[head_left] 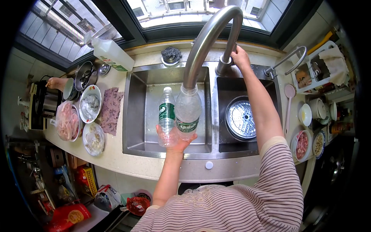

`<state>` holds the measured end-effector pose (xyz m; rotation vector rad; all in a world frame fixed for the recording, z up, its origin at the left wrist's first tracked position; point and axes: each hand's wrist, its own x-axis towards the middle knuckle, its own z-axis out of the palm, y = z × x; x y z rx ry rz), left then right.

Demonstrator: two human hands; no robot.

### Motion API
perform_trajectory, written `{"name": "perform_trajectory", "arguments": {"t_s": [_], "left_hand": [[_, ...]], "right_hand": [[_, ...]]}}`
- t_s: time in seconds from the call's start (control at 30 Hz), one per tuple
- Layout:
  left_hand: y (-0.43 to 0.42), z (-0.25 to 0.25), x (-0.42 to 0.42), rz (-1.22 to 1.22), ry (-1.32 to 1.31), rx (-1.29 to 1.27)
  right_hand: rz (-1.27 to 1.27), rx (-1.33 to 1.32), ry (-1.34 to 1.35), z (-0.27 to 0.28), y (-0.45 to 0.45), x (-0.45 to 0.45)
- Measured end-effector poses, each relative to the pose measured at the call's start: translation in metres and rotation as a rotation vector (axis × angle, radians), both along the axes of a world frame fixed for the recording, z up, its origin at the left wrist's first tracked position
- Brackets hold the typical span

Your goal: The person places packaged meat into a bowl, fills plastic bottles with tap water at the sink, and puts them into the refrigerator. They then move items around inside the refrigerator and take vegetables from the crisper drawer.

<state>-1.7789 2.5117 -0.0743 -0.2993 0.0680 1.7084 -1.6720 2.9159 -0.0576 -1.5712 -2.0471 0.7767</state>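
Note:
My left hand (181,143) is wrapped around the lower parts of two clear plastic bottles over the left sink basin (148,139). The larger bottle (188,110), with a green label, stands upright with its mouth around the spout of the curved steel faucet (199,46); its inside looks cloudy. Beside it on the left, a smaller bottle (167,112) wears a white cap and a green label. At the faucet base, my right hand (241,58) has its fingers closed on the faucet handle, which is mostly hidden behind them.
A metal steamer pot (241,118) sits in the right basin. Left on the counter are bowls, bagged food (67,121), a cloth (112,110) and a large white jug (113,54). A second thin tap (286,63), a dish rack (319,67) and meat (302,145) are at right.

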Motion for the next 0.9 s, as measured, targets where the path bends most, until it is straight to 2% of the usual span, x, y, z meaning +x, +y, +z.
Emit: {"name": "perform_trajectory", "arguments": {"t_s": [0.7, 0.8, 0.9], "left_hand": [[0.004, 0.006, 0.003, 0.009, -0.019, 0.002], [0.004, 0.006, 0.002, 0.007, -0.011, 0.0], [0.007, 0.003, -0.002, -0.004, 0.027, 0.025]], "right_hand": [[-0.045, 0.035, -0.106, 0.028, -0.022, -0.003], [0.091, 0.217, -0.27, 0.036, -0.03, -0.008], [0.169, 0.316, -0.273, 0.031, -0.024, -0.003]]}}
